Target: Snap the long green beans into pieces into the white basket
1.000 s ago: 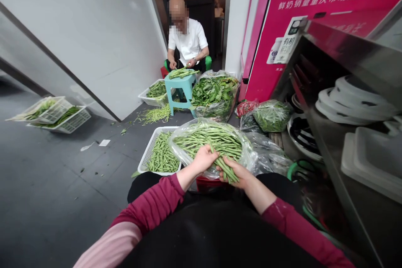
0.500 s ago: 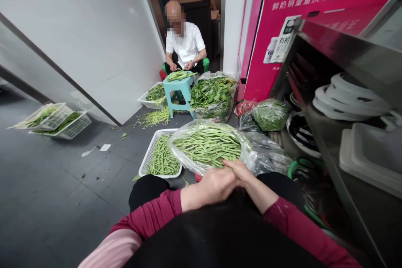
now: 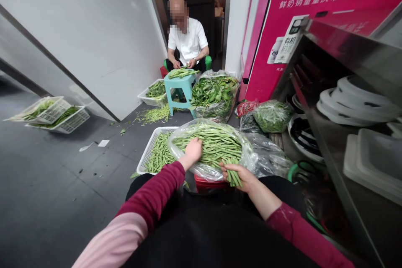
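Note:
Long green beans (image 3: pixel 216 144) fill a clear plastic bag (image 3: pixel 249 150) in front of my knees, with a red container (image 3: pixel 209 185) under it. My left hand (image 3: pixel 194 150) rests on the beans at the bag's left part, its fingers drawn together; what lies between them is hidden. At the bag's near right edge my right hand (image 3: pixel 243 176) is wrapped round a bunch of green beans (image 3: pixel 233 172), whose ends point toward me. Shorter bean pieces (image 3: pixel 160 155) lie in a white basket (image 3: pixel 147 157) left of the bag, partly covered by my left arm.
Across from me a person (image 3: pixel 188 42) sits handling stems at a light-blue stool (image 3: pixel 179 86). A bag of leafy greens (image 3: pixel 215 92) stands beside it. White baskets (image 3: pixel 70 123) lie at left; a metal shelf (image 3: pixel 329 134) with plastic containers borders the right.
My hands were together at the bag's near edge and have parted. The left has moved up and left onto the beans; the right now shows a bunch of beans in it.

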`<state>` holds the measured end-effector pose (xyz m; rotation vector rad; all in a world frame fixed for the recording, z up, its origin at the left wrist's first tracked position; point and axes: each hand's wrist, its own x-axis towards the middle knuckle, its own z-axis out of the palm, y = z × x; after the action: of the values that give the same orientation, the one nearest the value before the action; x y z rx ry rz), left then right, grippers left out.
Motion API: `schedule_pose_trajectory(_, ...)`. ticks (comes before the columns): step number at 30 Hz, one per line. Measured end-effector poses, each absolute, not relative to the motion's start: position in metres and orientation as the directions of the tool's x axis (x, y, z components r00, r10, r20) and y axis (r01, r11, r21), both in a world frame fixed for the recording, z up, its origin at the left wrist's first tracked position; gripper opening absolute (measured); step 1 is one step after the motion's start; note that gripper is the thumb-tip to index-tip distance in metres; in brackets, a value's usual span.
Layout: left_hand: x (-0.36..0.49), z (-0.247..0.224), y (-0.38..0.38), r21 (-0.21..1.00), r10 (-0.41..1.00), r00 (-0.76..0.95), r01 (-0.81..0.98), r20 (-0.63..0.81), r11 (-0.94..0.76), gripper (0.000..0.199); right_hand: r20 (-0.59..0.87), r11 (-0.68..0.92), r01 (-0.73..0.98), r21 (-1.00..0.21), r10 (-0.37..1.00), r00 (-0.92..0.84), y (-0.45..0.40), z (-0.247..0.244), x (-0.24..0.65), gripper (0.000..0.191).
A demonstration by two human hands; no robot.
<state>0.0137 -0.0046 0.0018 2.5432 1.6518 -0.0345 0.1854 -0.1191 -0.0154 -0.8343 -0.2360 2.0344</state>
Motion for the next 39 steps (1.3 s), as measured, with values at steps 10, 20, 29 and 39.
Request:
schedule_pose_trajectory(10,0.000,0.036,0.017,-0.008,0.731,0.680,0.732,-0.063,-0.681,0.021,-0.408,-0.382,-0.646,-0.661,0.905,-0.117,-0.105,-0.017,0.193,0.020)
schedule_pose_trajectory(20,0.012,0.111,-0.018,0.220,0.199,0.978,0.180,0.065,-0.959,0.020,-0.156,-0.252,-0.379,-0.890,0.951,-0.265,-0.112,-0.002,0.186,0.024)
schedule_pose_trajectory(29,0.040,0.088,-0.038,0.376,0.625,0.746,0.524,0.230,-0.764,0.019,-0.242,-0.337,-0.702,-0.627,0.941,-0.235,-0.117,-0.003,0.186,0.020)
schedule_pose_trajectory(39,0.043,0.041,-0.111,0.723,0.756,0.647,0.571,-0.105,-0.388,0.027,-0.281,-0.153,-0.731,-0.665,0.958,0.055,-0.110,-0.009,0.181,0.023)
